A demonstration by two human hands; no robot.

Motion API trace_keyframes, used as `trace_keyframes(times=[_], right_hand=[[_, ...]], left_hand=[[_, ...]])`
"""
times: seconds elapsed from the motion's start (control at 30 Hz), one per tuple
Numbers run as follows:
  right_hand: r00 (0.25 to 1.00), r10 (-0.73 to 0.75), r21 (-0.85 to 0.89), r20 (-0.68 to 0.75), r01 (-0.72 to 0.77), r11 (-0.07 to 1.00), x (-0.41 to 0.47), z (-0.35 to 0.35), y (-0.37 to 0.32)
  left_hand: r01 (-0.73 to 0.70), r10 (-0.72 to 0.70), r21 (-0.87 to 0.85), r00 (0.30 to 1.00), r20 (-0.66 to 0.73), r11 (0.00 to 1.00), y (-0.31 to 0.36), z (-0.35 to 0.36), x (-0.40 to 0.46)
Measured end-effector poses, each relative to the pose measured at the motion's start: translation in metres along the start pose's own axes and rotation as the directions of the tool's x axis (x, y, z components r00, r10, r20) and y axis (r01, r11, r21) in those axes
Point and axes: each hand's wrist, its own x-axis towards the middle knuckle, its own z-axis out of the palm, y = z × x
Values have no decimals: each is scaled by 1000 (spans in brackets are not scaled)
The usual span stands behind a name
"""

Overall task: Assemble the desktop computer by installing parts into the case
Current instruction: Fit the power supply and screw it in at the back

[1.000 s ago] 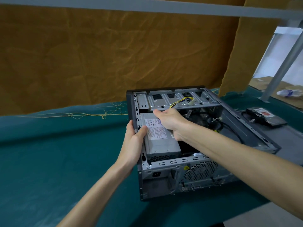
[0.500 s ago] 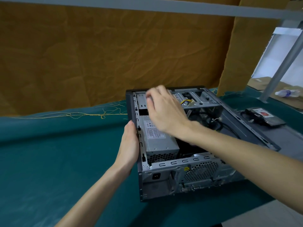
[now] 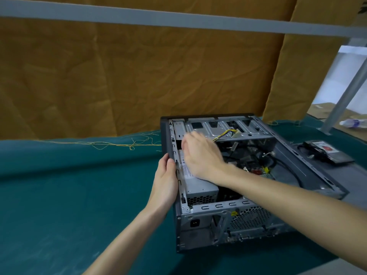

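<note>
An open grey computer case [image 3: 234, 221] lies on its side on green cloth, its inside facing up. A silver power supply [image 3: 198, 186] with a white label sits along the case's left wall. My left hand [image 3: 165, 180] rests flat against the outside of that wall. My right hand [image 3: 200, 155], blurred, hovers with straight fingers over the power supply's far end and holds nothing. Yellow and black wires with a white connector [image 3: 231, 133] lie by the drive bays at the far end. Black cables and a board fill the case's middle.
A hard drive [image 3: 325, 150] with a red-and-white label lies on the grey side panel [image 3: 355, 178] right of the case. Loose yellow threads [image 3: 111, 144] trail on the cloth at the left. Brown fabric hangs behind. A plastic bottle [image 3: 352, 123] lies far right.
My right hand let go of the power supply's far end, lifted, and now hovers open over it. My left thumb came off the power supply; the hand now lies flat on the case wall.
</note>
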Motion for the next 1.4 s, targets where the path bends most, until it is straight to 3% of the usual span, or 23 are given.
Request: trace_keyframes(times=[0.1, 0.23, 0.33, 0.47, 0.63, 0.83, 1.0, 1.13, 1.4], right_hand=[[961, 209, 158, 179, -238, 958, -1, 6, 11], [987, 112, 125, 112, -126, 984, -7, 3, 6], [987, 79, 71, 138, -89, 993, -18, 3, 9], [973, 112, 116, 200, -137, 984, -10, 2, 7], [985, 110, 155, 135, -131, 979, -18, 5, 13], [976, 124, 199, 179, -159, 967, -13, 6, 13], [944, 241, 254, 227, -297, 921, -11, 3, 20], [866, 322, 333, 382, -454, 827, -8, 0, 25], [825, 390, 275, 409, -519, 810, -9, -1, 20]], left_hand=[[28, -28, -69, 1000, -7, 997, 0, 2, 1], [41, -41, -129, 999, 6, 991, 0, 1, 5], [30, -29, -106, 1000, 11, 994, -2, -1, 7], [43, -41, -110, 999, 19, 993, -3, 0, 6], [39, -34, -131, 999, 38, 991, -3, -2, 7], [46, -35, -181, 997, 64, 982, -2, -1, -7], [-206, 216, -101, 971, 106, 973, -17, -4, -37], [-597, 551, 129, 790, 269, 792, -51, -16, -62], [-710, 696, 113, 704, 142, 695, -75, -3, -40]])
